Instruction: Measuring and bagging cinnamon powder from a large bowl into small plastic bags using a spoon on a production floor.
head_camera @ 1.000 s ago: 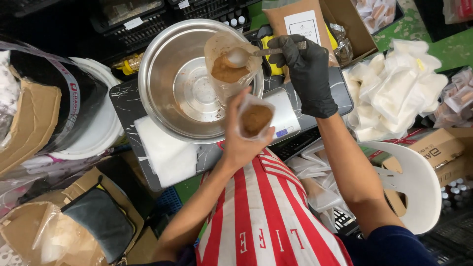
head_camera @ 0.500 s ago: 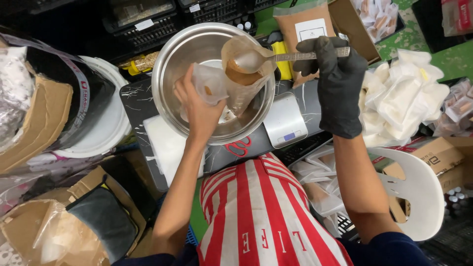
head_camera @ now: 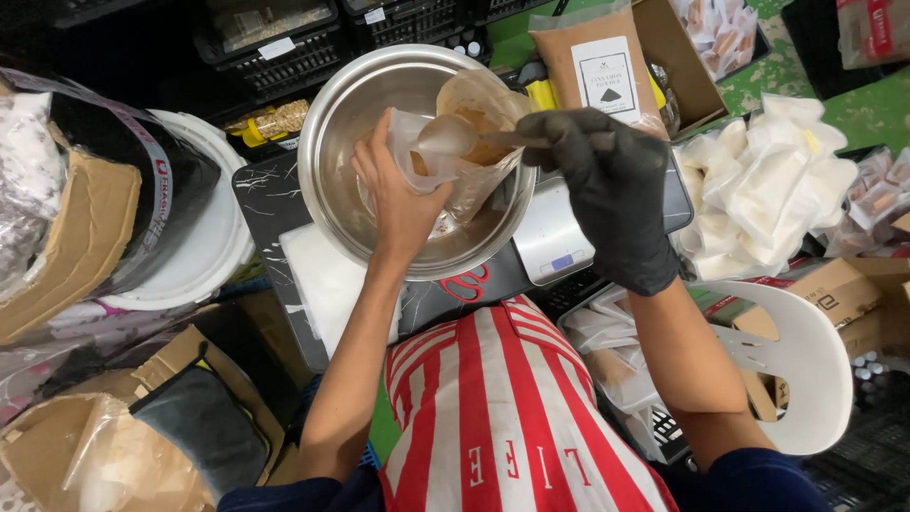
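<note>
My left hand, bare, grips a small clear plastic pouch over a large steel bowl. My right hand, in a black glove, holds a metal spoon with its scoop at the mouth of the pouch. Behind the spoon, inside the bowl, leans a larger clear bag of brown powder. The bowl rests on a dark marbled board.
A digital scale lies right of the bowl. A pile of filled white pouches sits at the right, a sealed brown powder bag in a cardboard box behind. A white bucket and cardboard stand left; a white chair lower right.
My left hand moved the small pouch from beside the scale up and left over the bowl. The spoon came out of the large powder bag and swung to the pouch's mouth.
</note>
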